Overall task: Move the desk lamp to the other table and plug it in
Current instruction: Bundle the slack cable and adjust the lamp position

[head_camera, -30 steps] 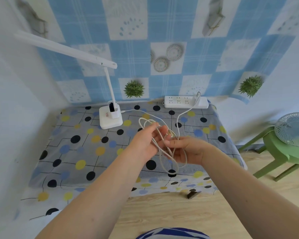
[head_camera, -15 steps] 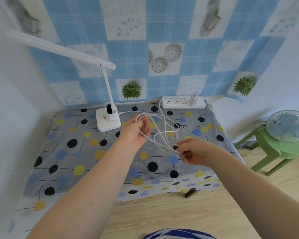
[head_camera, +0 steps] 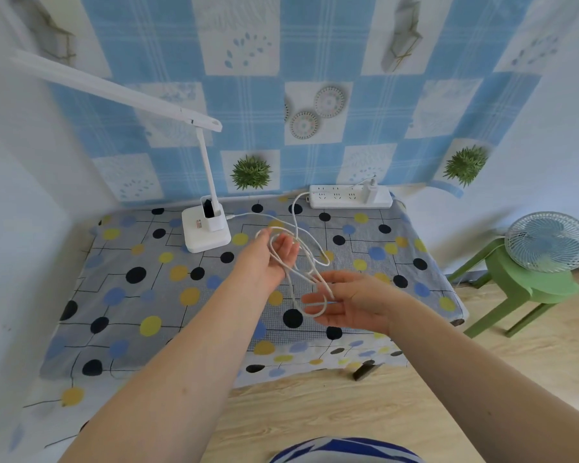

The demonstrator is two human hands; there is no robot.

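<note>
Both hands are up over the table (head_camera: 91, 295), which has a grey cloth with black, yellow and blue dots. The thin white power cord (head_camera: 310, 255) is looped between them.

Left hand (head_camera: 269, 257): palm turned up, fingers fairly straight and relaxed, cord loops draped around them — not clenched, nothing pinched that I can see.

Right hand (head_camera: 343, 304), at about 4 o'clock from the left one: fingers extended, thumb on top. 1 cord loop runs across its fingers; the thumb seems to pinch the strand lightly against them, but it's too fine to be sure.

The white desk lamp with square base and long flat arm (head_camera: 206, 233) stands on the table at 11 o'clock from the left hand, near the back wall. Post upright, arm angled up toward 10 o'clock. A small dark item sits in the holder on its base.

The cord leaves the lamp base at its 3 o'clock side, runs to the hands, then goes back up to a white adapter plugged into the white power strip (head_camera: 350, 197), which lies along the table's rear edge at 1 o'clock from the hands.

Off the table at 3 o'clock — a green plastic stool (head_camera: 518, 292) with a small pale-blue fan (head_camera: 549, 242) on top. A small dark object (head_camera: 365, 369) lies on the wood floor, just below the hanging cloth edge.
</note>
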